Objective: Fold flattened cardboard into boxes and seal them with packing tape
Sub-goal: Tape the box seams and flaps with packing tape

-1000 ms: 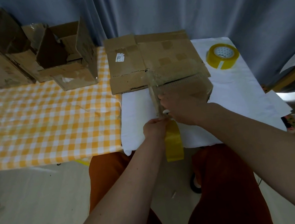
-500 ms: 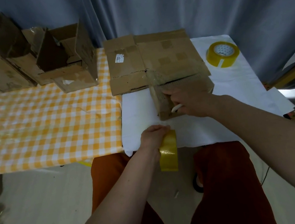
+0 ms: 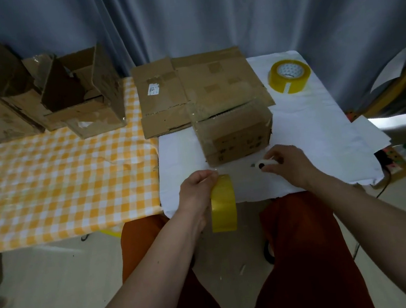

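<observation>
— Holding item one: left hand [image 3: 198, 192] grips a yellow tape roll [image 3: 222, 203] at the table's near edge. Item two?
— Right hand [image 3: 290, 163] pinches a small white cutter [image 3: 265, 164] on the white sheet [image 3: 307, 126].
— Box location?
— Taped cardboard box [image 3: 235, 135] stands just beyond both hands; flattened cardboard [image 3: 189, 89] behind it; spare tape roll [image 3: 289, 75] far right.
</observation>
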Available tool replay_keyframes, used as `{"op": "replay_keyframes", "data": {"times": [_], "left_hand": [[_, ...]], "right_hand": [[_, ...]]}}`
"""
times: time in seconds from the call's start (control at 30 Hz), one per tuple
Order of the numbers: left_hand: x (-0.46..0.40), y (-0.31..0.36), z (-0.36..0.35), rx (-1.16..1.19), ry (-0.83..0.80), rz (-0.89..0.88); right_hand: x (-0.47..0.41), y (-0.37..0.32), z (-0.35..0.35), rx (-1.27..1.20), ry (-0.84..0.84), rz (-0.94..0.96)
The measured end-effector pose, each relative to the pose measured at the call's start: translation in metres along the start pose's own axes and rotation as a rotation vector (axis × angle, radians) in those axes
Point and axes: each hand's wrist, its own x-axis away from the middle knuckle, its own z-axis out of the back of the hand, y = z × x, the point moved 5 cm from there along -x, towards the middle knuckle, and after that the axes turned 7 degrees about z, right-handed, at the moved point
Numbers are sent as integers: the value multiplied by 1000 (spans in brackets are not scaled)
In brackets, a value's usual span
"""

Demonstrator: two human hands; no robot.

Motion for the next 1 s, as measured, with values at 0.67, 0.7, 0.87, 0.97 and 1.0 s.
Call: {"op": "replay_keyframes", "data": {"times": [0.67,0.7,0.87,0.97,1.0], "left_hand": [[27,9,-19,-211,10,-198],[28,9,-18,-216,14,-209],[38,15,-12,-259,34,-261],[43,17,-8,-259,35,-277],[44,17,-7,-258,40,-275]], "right_hand": [[34,-122,-13,17,-138,467],[34,-122,-14,48,-155,450],[41,-126,-15,156,-156,423],[43,-128,-16,184,-133,426],[44,-129,-17,211,-129,429]]}}
